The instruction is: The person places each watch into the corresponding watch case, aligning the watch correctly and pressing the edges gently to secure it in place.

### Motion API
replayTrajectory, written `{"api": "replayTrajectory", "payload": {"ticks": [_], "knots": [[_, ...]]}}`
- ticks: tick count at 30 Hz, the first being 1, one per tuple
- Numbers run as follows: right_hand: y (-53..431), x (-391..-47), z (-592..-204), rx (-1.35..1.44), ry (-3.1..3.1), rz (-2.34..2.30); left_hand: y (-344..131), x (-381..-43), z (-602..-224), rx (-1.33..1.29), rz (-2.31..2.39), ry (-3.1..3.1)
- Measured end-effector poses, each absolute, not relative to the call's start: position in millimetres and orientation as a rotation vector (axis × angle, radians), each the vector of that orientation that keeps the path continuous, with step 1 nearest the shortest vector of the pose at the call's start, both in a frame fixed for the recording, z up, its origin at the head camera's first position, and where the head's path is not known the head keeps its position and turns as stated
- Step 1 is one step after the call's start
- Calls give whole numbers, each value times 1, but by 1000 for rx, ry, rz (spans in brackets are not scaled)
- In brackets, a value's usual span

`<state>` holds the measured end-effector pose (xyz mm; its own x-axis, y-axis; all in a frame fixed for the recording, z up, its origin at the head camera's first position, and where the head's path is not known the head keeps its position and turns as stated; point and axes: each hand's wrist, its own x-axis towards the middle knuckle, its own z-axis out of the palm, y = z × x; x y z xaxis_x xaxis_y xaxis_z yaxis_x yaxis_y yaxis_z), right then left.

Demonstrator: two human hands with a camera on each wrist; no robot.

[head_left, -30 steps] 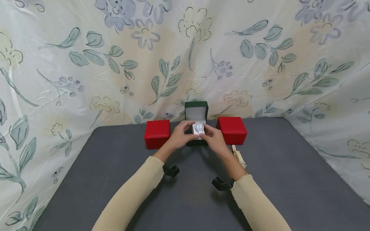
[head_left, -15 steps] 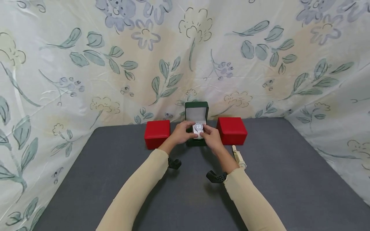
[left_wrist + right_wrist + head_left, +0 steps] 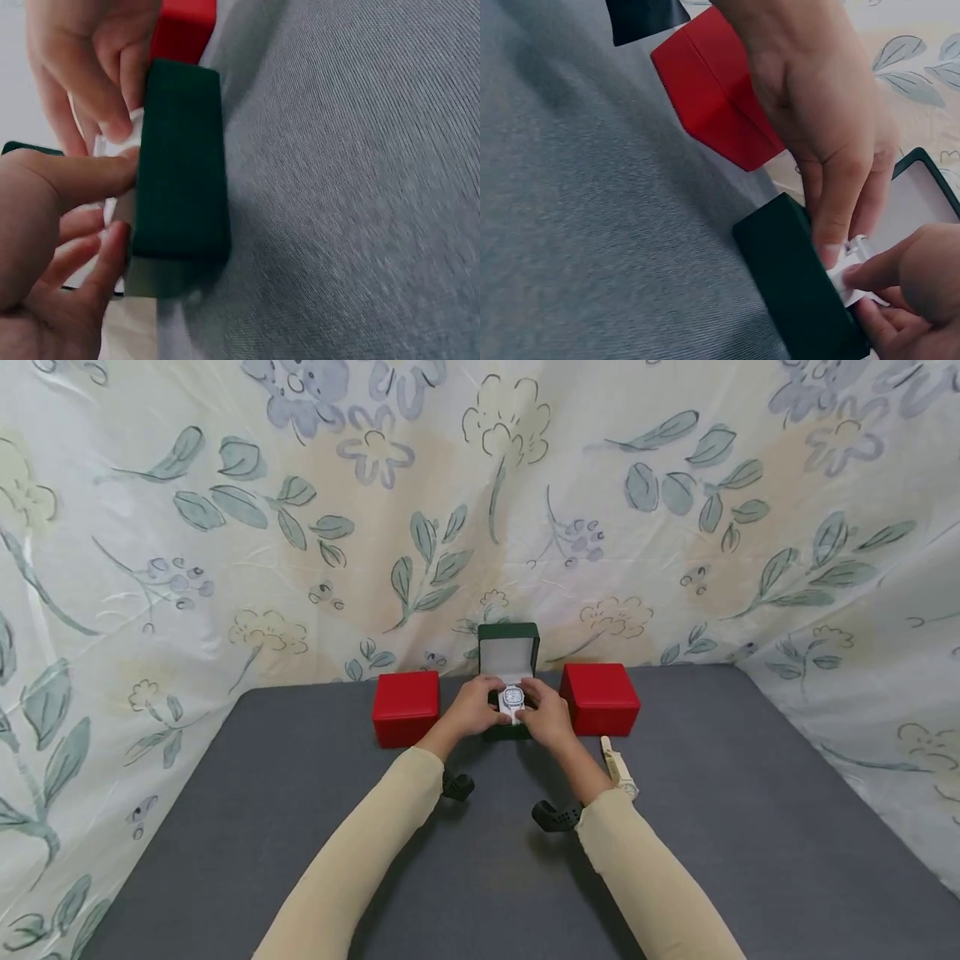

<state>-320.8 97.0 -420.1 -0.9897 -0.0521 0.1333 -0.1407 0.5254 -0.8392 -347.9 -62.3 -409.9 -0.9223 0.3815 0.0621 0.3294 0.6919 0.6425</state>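
A white wristwatch [image 3: 513, 698] with a squarish dial, on a white cushion, sits between both hands at the mouth of an open green watch box [image 3: 509, 635]. My left hand [image 3: 474, 704] pinches it from the left side and my right hand [image 3: 546, 714] from the right. In the left wrist view, the left thumb [image 3: 97, 176] reaches over the front wall of the green box [image 3: 184, 161]. The right wrist view has the left hand [image 3: 817, 97] reaching in from above, with white material [image 3: 844, 281] under the fingers. Fingers hide much of the watch and cushion there.
Red boxes, both closed, flank the green one: one on the left [image 3: 407, 708], one on the right [image 3: 600, 699]. A cream-strapped watch [image 3: 618, 768] lies by the right forearm on the grey tabletop [image 3: 480, 893]. Behind hangs a flowered cloth [image 3: 360, 568].
The watch has sunk slightly lower into the green box, with both hands following it. Both wrists have drawn inward. The boxes and the cream-strapped watch stay put.
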Motion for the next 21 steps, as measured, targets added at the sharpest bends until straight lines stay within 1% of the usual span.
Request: {"api": "replayTrajectory", "payload": {"ticks": [4, 10, 13, 16, 18, 21], "knots": [[96, -322, -415, 193, -2751, 1312, -62, -346, -405, 575, 1006, 2865], [94, -323, -409, 189, -2828, 1203, -63, -344, -407, 518, 1116, 2835], [95, -323, -411, 202, -2811, 1234, -63, -343, -408, 522, 1105, 2843], [98, -318, -417, 230, -2726, 1358, -65, -340, -405, 503, 1116, 2875], [100, -314, -420, 242, -2661, 1426, -66, -340, -400, 432, 1196, 2904], [102, -307, -423, 205, -2615, 1428, -68, -341, -389, 236, 1434, 2928]]}}
